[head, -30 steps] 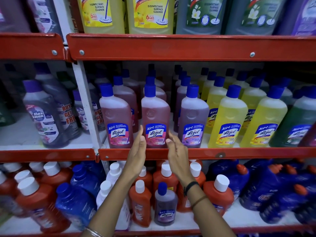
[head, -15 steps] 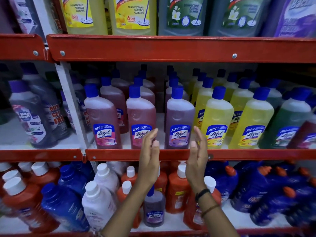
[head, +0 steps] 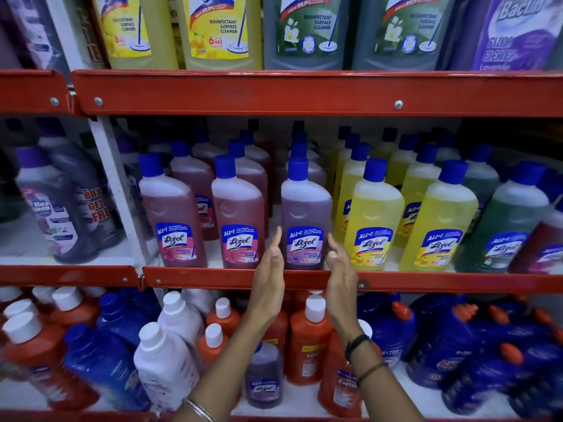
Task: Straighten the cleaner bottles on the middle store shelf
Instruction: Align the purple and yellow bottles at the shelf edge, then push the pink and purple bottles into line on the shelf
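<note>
The middle shelf (head: 213, 277) carries rows of blue-capped cleaner bottles. A purple bottle (head: 306, 208) stands upright at the front, between a pink bottle (head: 239, 214) and a yellow bottle (head: 373, 220). My left hand (head: 271, 275) is raised flat beside the purple bottle's lower left side. On its lower right side is my right hand (head: 341, 269), also flat. Both palms face the bottle, fingers straight, a small gap or light touch at the label. Another pink bottle (head: 173, 214) stands further left. More yellow bottles (head: 438, 220) and a green bottle (head: 505, 226) line the right.
A white upright post (head: 117, 190) divides the shelf; dark purple bottles (head: 51, 205) lean left of it. Big jugs (head: 219, 32) fill the top shelf above a red rail (head: 304, 92). Orange, white and blue bottles (head: 307, 336) crowd the bottom shelf under my forearms.
Both hands have moved right from the middle pink bottle to flank the purple bottle. The view has shifted right as well.
</note>
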Motion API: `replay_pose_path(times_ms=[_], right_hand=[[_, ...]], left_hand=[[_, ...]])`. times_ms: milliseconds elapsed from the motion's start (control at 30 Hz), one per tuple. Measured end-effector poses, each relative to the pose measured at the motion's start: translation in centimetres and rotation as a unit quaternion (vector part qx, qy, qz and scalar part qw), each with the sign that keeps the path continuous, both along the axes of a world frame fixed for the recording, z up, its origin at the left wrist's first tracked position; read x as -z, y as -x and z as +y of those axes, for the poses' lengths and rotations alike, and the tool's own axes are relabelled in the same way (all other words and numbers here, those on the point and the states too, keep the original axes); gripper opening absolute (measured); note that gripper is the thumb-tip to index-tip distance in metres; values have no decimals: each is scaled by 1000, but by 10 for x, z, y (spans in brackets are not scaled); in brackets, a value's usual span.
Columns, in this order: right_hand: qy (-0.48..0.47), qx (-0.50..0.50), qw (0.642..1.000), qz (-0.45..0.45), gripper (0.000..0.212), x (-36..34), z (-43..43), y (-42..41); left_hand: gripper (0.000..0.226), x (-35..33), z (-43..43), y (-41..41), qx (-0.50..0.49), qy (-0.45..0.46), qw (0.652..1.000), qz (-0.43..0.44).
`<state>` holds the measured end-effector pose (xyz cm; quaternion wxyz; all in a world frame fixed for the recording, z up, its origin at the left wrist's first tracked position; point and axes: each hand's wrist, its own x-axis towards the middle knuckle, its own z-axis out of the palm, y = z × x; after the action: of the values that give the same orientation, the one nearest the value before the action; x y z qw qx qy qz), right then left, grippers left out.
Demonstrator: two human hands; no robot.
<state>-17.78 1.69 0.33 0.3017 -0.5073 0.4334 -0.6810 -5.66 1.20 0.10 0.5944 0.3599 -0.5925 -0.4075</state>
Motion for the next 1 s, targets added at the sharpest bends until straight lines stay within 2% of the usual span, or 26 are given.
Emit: replay_pose_path(times_ms=[133, 200, 267, 367, 433, 533, 600, 700, 867, 1000], right_hand=[[9, -3, 999, 33, 36, 1, 2, 7], [34, 18, 999, 37, 34, 3, 6, 15], [85, 59, 995, 12, 38, 5, 13, 28], [154, 126, 980, -19, 40, 3, 17, 56], [138, 149, 979, -20, 44, -1, 13, 74], [51, 100, 993, -27, 59, -3, 2, 92], [28, 53, 998, -25, 66, -3, -1, 99], [11, 16, 999, -37, 56, -5, -3, 107], [4, -5, 999, -50, 62, -5, -3, 114], [0, 2, 998, -56, 54, -5, -2, 110]], left_hand=[[54, 2, 1, 7, -29, 13, 999, -2], [51, 2, 6, 17, -104, 38, 994, -8], [41, -4, 19, 32, -170, 109, 979, -7], [35, -8, 33, 59, -136, 166, 977, -10], [42, -10, 35, 76, -63, 142, 987, -44], [55, -15, 28, 97, 25, 58, 997, -47], [65, -14, 17, 106, 35, 15, 999, -32], [67, -10, 6, 111, 59, -31, 998, -2], [89, -10, 3, 105, 90, -43, 995, 3], [88, -12, 2, 104, 88, -53, 995, 14]])
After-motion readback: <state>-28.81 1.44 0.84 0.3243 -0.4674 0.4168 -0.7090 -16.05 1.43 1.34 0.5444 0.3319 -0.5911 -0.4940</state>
